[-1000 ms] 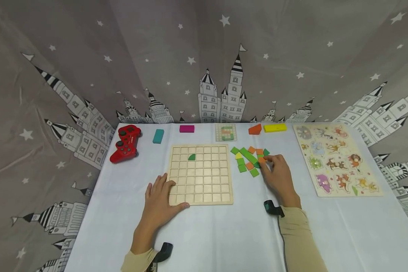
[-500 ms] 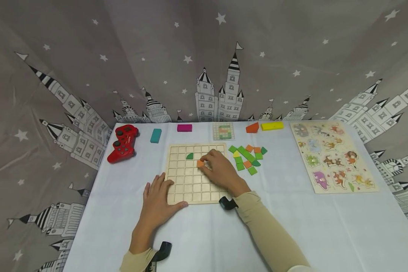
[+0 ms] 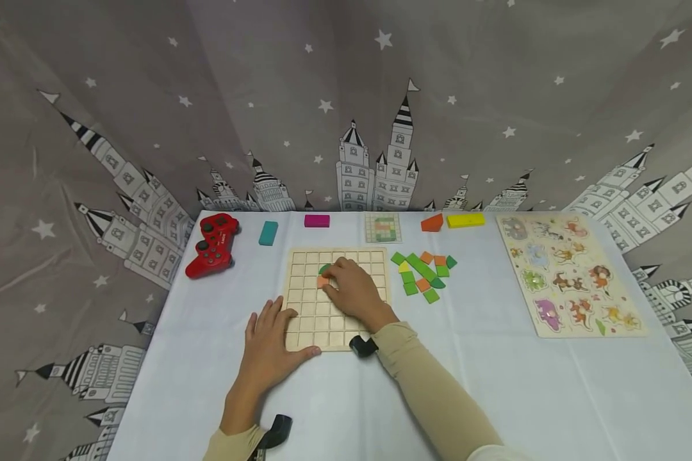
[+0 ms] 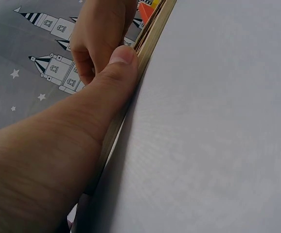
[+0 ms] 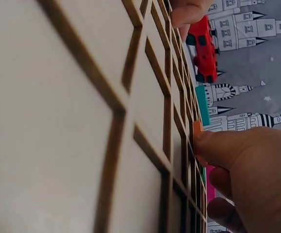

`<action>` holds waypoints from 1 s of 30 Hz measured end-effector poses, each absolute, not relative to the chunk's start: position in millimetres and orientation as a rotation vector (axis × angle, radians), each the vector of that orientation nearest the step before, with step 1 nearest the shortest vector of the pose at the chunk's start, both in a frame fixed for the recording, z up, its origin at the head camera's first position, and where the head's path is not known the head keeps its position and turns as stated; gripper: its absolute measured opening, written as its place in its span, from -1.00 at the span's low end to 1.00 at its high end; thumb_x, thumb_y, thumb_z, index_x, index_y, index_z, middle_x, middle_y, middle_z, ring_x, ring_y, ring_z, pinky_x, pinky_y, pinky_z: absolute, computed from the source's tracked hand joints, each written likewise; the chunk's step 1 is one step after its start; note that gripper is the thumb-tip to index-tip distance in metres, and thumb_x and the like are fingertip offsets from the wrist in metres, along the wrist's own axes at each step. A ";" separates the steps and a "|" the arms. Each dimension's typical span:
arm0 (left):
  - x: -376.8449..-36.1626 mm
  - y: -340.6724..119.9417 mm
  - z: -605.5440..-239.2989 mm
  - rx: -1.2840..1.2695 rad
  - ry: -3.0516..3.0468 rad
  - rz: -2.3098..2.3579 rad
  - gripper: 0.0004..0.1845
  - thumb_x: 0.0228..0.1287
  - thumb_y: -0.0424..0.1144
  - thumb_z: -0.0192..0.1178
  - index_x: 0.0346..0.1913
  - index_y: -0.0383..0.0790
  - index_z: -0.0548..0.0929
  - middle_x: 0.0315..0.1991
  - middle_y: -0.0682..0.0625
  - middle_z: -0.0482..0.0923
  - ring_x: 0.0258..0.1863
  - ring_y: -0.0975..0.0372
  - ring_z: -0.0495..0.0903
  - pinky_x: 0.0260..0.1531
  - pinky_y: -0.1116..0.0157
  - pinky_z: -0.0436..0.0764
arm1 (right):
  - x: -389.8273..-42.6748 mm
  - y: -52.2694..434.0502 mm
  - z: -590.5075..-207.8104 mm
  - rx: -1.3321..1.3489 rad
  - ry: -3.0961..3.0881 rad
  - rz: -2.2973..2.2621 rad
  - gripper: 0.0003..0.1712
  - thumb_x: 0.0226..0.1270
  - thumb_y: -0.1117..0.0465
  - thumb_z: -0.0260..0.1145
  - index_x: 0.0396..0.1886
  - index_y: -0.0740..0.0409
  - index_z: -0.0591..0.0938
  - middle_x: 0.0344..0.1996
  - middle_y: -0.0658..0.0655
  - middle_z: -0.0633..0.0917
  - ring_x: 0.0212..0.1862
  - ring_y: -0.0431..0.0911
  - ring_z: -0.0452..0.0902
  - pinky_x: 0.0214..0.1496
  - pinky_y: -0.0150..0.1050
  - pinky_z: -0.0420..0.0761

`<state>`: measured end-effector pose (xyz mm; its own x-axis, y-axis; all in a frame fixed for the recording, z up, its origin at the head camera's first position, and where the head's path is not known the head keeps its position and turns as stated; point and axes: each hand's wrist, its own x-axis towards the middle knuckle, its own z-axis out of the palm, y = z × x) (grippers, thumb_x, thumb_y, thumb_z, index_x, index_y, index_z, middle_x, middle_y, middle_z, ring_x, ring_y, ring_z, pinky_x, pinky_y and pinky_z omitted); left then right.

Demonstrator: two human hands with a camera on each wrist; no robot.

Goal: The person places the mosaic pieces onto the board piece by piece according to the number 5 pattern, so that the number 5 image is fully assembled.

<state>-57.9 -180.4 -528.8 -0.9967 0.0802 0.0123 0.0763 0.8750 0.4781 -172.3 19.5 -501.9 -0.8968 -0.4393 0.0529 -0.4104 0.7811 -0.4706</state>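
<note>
In the head view my right hand (image 3: 354, 291) pinches an orange square tile (image 3: 322, 282) over the wooden grid board (image 3: 314, 325). The tile is just below a dark green quarter-round tile (image 3: 325, 269) in the board, which my fingers partly hide. My thumb presses the orange tile (image 5: 197, 127) in the right wrist view, where whether it sits fully in a cell cannot be made out. With fingers spread, my left hand (image 3: 271, 336) rests at the board's lower left corner. Its thumb (image 4: 123, 56) lies along the front edge in the left wrist view.
Right of the board lie several loose green, orange and yellow tiles (image 3: 421, 267). A pattern card (image 3: 383, 227) is behind it, among coloured blocks (image 3: 317, 221). A red game controller (image 3: 212, 246) lies far left, an animal puzzle board (image 3: 571, 275) right.
My right hand has carried an orange square tile from the loose pile leftward over the board to beneath the green quarter-round tile. My left hand has stayed at the board's corner.
</note>
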 end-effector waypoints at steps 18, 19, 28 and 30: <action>-56.2 -180.7 -527.4 0.111 3.024 0.767 0.00 -0.11 0.46 0.43 0.27 -0.16 0.47 0.58 -0.26 0.14 0.61 -0.18 0.02 0.53 -0.28 -0.11 | -170.9 23.9 -502.1 -0.624 2.932 -0.691 -0.73 0.48 0.03 0.30 0.05 -0.03 0.74 -0.05 -0.01 0.69 0.01 -0.07 0.59 0.11 -0.18 0.66; -56.0 -181.1 -527.5 0.108 3.024 0.762 -0.01 -0.11 0.46 0.43 0.27 -0.15 0.47 0.58 -0.26 0.14 0.61 -0.17 0.02 0.53 -0.28 -0.11 | -170.4 24.1 -501.4 -0.626 2.926 -0.689 -0.73 0.48 0.04 0.30 0.06 -0.03 0.74 -0.05 -0.01 0.69 0.02 -0.07 0.59 0.14 -0.18 0.65; -54.5 -180.6 -525.2 0.090 3.008 0.756 -0.02 -0.09 0.42 0.45 0.28 -0.16 0.46 0.59 -0.26 0.13 0.61 -0.18 0.01 0.53 -0.27 -0.10 | -161.0 57.8 -494.3 -0.588 2.899 -0.853 -0.73 0.47 0.07 0.30 0.05 0.01 0.75 -0.04 0.04 0.71 0.07 -0.01 0.59 0.20 -0.09 0.62; -53.6 -180.8 -524.1 0.085 3.007 0.758 -0.02 -0.09 0.41 0.45 0.28 -0.17 0.46 0.59 -0.26 0.13 0.61 -0.18 0.00 0.53 -0.28 -0.10 | -157.0 77.9 -493.3 -0.535 2.904 -0.924 -0.72 0.47 0.06 0.31 0.05 0.02 0.75 -0.03 0.05 0.71 0.09 0.00 0.59 0.21 -0.05 0.61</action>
<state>-53.6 -180.8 -524.1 -0.9977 0.0628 -0.0250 0.0434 0.8792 0.4745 -157.0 77.9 -493.3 -0.9391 -0.3387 0.0587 -0.3104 0.7619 -0.5685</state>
